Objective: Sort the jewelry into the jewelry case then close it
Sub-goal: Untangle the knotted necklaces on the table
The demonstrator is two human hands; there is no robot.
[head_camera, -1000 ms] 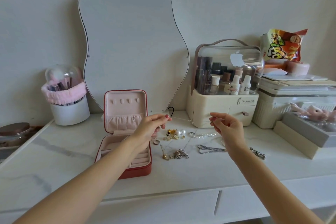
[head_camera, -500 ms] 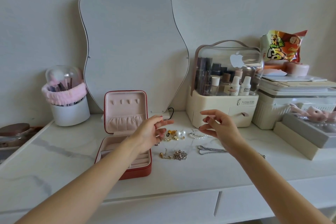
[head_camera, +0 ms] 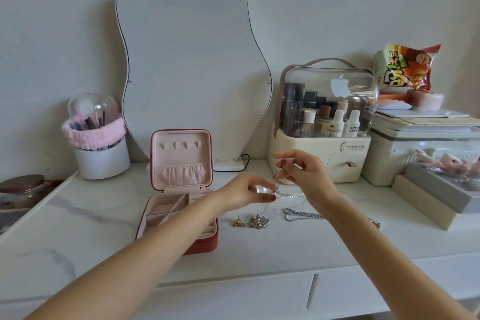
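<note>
1. Red jewelry case [head_camera: 179,197] stands open on the table [head_camera: 78,236], lid upright, left of both hands.
2. Left hand [head_camera: 246,193] pinches something small and blurred.
3. Right hand [head_camera: 304,174] pinches a thin chain.
4. Pearl strand [head_camera: 291,194] runs left-right between them.

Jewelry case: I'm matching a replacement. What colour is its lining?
Pale pink lining, red outside, on the jewelry case; head view shows it best.

Soft, even daylight, faint shadows, mild wide-angle bending at the edges, and slight motion blur on both hands.
</note>
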